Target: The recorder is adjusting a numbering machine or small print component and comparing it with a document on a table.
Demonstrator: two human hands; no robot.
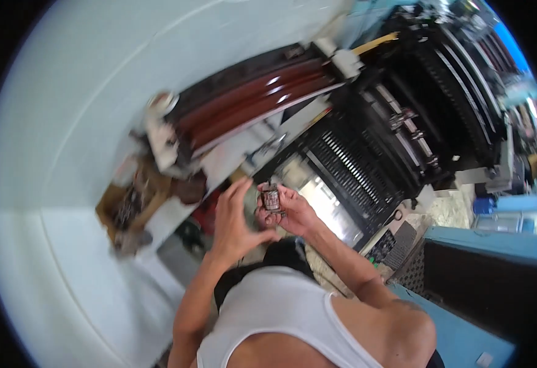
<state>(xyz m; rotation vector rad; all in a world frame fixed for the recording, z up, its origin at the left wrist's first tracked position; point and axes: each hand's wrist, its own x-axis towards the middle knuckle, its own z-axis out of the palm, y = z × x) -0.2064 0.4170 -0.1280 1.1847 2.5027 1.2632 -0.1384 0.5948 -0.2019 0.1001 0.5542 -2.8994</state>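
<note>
In front of my body, my right hand (pixel 297 212) has its fingers wrapped round a small cylindrical motor (pixel 271 199). The motor is dark metal with a pale printed label, and a thin stub sticks out of its top. Just left of it, my left hand (pixel 230 222) is raised with thumb and fingers spread, holding nothing. A narrow space separates the left hand's fingers from the motor.
Ahead lies a long brown-red and black unit (pixel 250 107) with white end pieces. To the right stands a large black machine frame (pixel 357 156) with slotted panels. A cardboard box (pixel 110 211) of small parts sits at left; a light-blue panel (pixel 464 325) lies lower right.
</note>
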